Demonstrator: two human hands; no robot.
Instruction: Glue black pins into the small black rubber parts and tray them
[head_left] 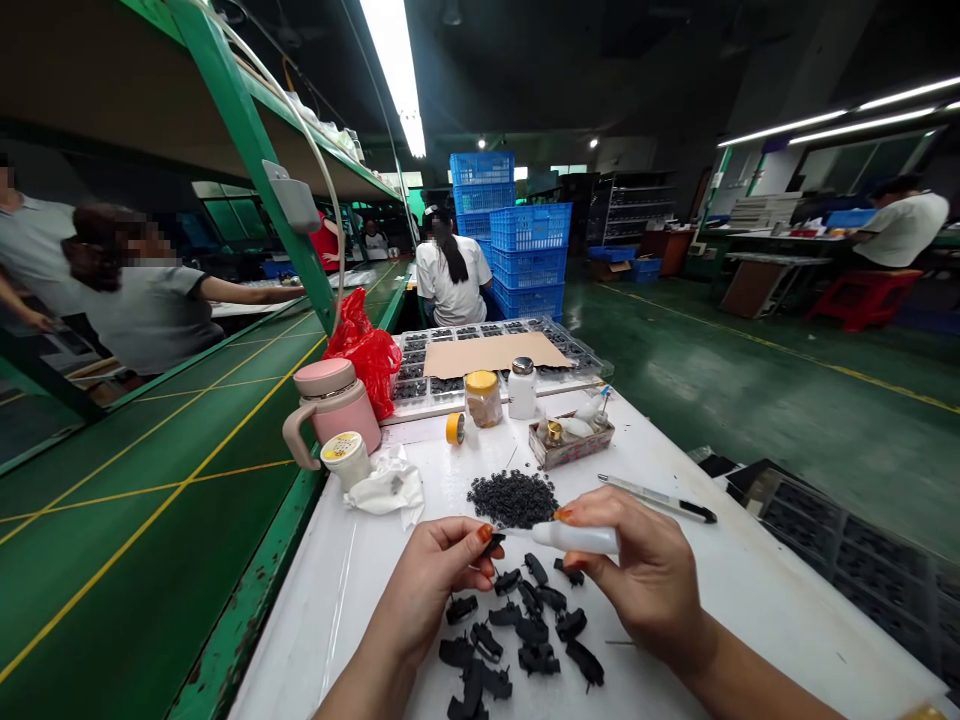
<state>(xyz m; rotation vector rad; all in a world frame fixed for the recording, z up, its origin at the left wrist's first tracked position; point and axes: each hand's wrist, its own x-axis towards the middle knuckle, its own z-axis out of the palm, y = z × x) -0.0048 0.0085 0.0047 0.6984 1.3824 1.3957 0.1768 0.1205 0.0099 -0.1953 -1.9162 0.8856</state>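
Observation:
Between its thumb and fingers, my left hand [442, 565] pinches a small black part [493, 543], mostly hidden by the fingertips. My right hand [645, 570] grips a white squeeze bottle [577, 537] with a thin nozzle. The bottle lies nearly level, its tip pointing left at the black part; I cannot tell whether they touch. Below the hands, several curved black plastic pieces [532, 628] are scattered on the white table [300, 640]. Just beyond the hands sits a heap of tiny black parts [514, 497].
A pen [660, 498] lies right of the heap. Behind stand a small box of bottles [574, 440], a yellow-lidded jar [483, 400], a white pump bottle [521, 390] and a tape roll [455, 428]. At left are a pink mug [341, 405] and a green conveyor [150, 500]. Co-workers sit farther off.

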